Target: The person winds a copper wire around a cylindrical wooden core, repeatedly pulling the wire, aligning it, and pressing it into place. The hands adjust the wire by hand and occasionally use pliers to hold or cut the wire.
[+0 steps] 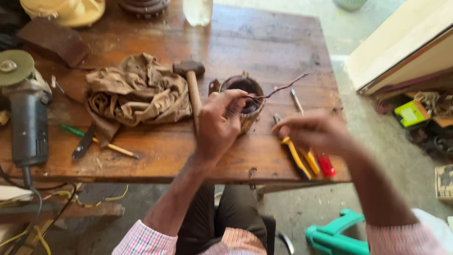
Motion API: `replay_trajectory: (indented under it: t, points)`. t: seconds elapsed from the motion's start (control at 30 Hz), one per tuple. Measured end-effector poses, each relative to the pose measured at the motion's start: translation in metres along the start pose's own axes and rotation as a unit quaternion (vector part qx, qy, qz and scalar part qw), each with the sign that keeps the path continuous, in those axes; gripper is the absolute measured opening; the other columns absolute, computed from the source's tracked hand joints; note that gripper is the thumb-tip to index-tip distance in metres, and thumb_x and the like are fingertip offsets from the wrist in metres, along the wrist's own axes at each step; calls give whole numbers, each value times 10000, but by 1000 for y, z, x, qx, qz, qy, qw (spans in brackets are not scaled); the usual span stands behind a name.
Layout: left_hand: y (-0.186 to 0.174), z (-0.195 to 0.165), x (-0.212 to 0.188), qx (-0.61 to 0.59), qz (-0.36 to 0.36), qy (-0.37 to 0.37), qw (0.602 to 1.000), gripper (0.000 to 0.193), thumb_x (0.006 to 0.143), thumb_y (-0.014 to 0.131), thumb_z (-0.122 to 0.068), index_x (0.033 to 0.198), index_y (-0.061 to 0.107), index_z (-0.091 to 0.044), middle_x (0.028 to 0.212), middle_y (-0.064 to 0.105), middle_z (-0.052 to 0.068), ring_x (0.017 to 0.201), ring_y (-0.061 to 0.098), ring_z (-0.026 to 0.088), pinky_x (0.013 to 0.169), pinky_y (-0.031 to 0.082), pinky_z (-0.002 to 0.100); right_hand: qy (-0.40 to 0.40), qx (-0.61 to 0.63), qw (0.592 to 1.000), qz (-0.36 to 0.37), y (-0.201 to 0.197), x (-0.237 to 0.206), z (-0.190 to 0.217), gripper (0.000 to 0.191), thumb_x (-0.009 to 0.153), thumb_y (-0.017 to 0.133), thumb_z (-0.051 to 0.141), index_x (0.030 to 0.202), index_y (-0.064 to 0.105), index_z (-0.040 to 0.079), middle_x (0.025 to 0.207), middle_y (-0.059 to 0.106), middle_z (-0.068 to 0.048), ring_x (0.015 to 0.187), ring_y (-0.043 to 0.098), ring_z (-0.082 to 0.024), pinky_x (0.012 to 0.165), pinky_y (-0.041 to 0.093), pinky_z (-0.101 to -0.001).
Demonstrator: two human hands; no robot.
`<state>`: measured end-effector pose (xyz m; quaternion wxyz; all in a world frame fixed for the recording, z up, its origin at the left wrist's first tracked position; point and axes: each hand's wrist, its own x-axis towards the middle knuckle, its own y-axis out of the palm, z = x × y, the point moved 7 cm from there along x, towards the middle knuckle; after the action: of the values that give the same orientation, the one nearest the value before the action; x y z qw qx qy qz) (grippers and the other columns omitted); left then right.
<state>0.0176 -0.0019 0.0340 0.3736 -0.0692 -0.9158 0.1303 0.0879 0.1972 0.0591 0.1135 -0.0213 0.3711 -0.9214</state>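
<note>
Left hand (219,123) on copper wires (278,89)

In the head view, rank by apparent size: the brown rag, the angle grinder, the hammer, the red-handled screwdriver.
1. Brown rag
2. Angle grinder, close to the rag; unsure, since the frame crops it.
3. Hammer
4. Red-handled screwdriver, partly hidden by the right hand.

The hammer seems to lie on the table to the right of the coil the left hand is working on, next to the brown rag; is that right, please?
Not quite: in the head view the hammer lies left of the coil, not right. It is next to the rag, and the left hand is at the coil.
</note>
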Motion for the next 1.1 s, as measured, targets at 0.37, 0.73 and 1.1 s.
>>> replay_trajectory:
  t: [0.37, 0.73, 1.1]
  points:
    - [13, 26, 5, -48, 192, 29, 980, 313, 977, 592, 1, 1125, 767, -213, 1103, 759, 8, 1094, 635, 190, 986, 582, 364, 26, 21, 989, 144, -17, 12, -23, 304, 924, 636, 196, 1183, 780, 129, 704, 723, 5, 592, 637, -94, 518, 569, -267]
    - [16, -30, -1, -31, 187, 194, 963, 76, 1000, 651, -42, 1046, 693, -85, 1024, 736, 65, 1065, 688, 192, 1237, 428, 532, -10, 613, 756, 229, 37, -15, -63, 282, 1081, 576, 128, 1144, 700, -117, 623, 433, 56, 543, 381, -102, 525, 309, -287]
    - [25, -34, 6, 108, 181, 138, 968, 227, 911, 653, 5, 1110, 715, -86, 912, 671, 97, 926, 626, 249, 754, 540, 402, -165, -176, 939, -246, -8, -45, 47, 154, 971, 686, 140, 1095, 745, 70, 958, 782, -104, 791, 750, -167, 705, 580, -319]
